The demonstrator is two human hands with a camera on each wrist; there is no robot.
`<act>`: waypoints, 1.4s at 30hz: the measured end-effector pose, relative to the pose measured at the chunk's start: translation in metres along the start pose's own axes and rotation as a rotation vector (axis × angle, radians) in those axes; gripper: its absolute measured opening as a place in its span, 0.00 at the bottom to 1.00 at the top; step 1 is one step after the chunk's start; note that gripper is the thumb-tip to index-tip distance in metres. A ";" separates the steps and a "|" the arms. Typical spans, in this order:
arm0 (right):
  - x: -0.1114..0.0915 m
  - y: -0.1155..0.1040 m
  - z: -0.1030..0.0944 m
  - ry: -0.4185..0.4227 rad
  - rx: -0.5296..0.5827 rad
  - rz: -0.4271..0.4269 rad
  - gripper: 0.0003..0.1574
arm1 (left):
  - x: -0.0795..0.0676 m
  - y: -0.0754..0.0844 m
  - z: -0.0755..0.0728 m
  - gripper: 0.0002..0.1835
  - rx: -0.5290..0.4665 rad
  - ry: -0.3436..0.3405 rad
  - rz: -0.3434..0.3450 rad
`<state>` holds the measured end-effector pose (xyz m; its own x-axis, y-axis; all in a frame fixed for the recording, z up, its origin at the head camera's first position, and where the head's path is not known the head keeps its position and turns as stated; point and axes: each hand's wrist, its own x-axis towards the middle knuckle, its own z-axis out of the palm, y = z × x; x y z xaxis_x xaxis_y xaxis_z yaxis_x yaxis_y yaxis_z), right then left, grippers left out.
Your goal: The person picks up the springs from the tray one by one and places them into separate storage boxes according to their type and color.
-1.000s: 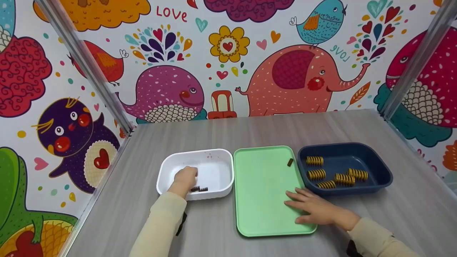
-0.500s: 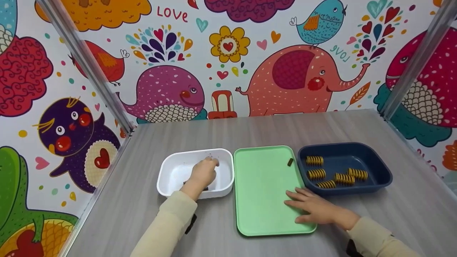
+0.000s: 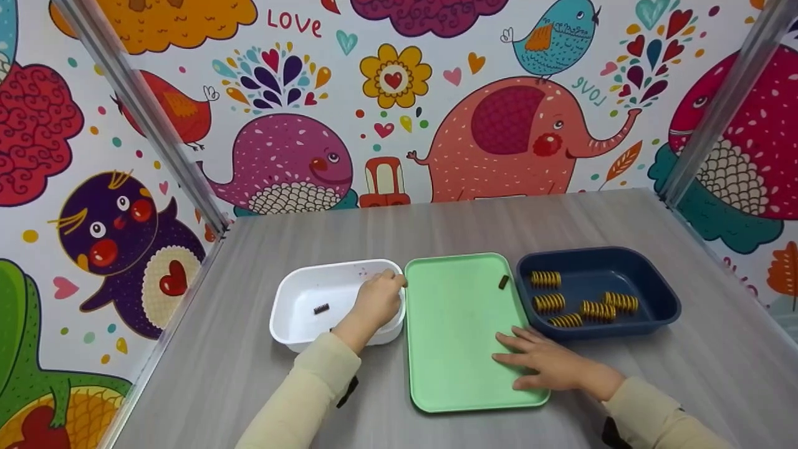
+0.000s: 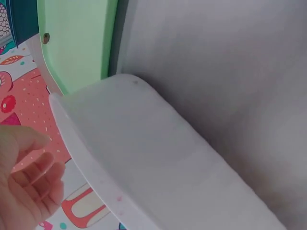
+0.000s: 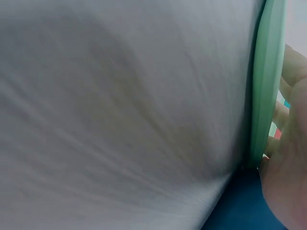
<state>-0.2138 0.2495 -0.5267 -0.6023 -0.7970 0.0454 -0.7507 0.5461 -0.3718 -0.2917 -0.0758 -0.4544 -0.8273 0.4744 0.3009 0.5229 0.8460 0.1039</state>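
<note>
My left hand [image 3: 379, 298] is over the right side of a white bin [image 3: 283, 312], its curled fingers near the rim beside the green tray [image 3: 461, 330]. In the left wrist view the bent fingers [image 4: 41, 177] show just past the bin's wall; I cannot tell whether they pinch anything. A small dark spring [image 3: 321, 308] lies on the bin's floor, and another dark piece is partly hidden by the left hand. My right hand [image 3: 545, 362] rests with spread fingers on the tray's right edge. One small dark piece [image 3: 504, 282] lies at the tray's upper right.
A dark blue bin [image 3: 654, 299] to the right of the tray holds several yellow-and-black coil springs [image 3: 597, 310]. The white bin, tray and blue bin stand side by side on a grey table [image 3: 461, 227]. Printed panels and metal posts enclose the table's back and sides.
The left hand has moved from the left part of the white bin to its right rim, uncovering a dark spring. The right hand has stayed on the tray.
</note>
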 end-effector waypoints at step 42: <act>-0.010 -0.014 0.005 0.023 -0.139 -0.054 0.31 | 0.067 0.104 0.071 0.23 0.193 -0.420 0.089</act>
<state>-0.1959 0.2490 -0.5267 -0.5647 -0.8210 0.0838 -0.8117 0.5343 -0.2359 -0.3072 0.0607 -0.4912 -0.8132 0.5708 -0.1135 0.5808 0.8084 -0.0955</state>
